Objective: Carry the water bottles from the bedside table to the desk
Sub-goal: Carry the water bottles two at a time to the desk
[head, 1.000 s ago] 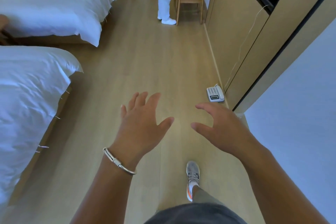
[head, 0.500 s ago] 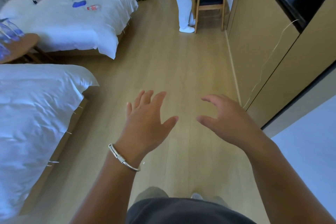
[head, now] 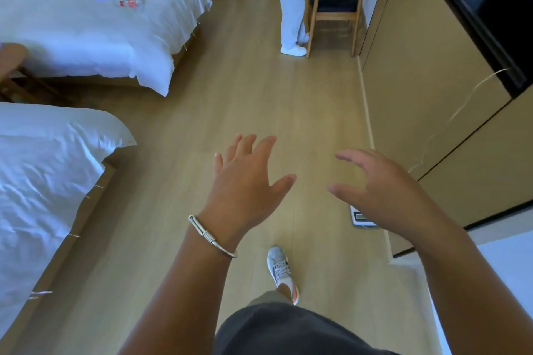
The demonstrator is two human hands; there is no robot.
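Head view: I'm walking, left hand (head: 248, 184) and right hand (head: 383, 193) both spread, empty; bottles have slipped out of view, bedside counter (head: 11, 57) edge only, still unreached.

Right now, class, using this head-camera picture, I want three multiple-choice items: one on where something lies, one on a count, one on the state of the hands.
1. Where does the telephone lie?
A. On the far bed
B. On the floor beside the cabinet, partly hidden behind the right hand
C. On the chair

2. How many beds show?
A. One
B. Two
C. Three

3. What are the two hands doing?
A. Both open, holding nothing
B. Each gripping a bottle
C. Left one pressing on the bed

Key:
1 B: the telephone sits on the floor at the cabinet foot, under the right hand.
2 B: the near bed and the far bed are both in view.
3 A: the left hand and right hand have spread fingers over bare floor.
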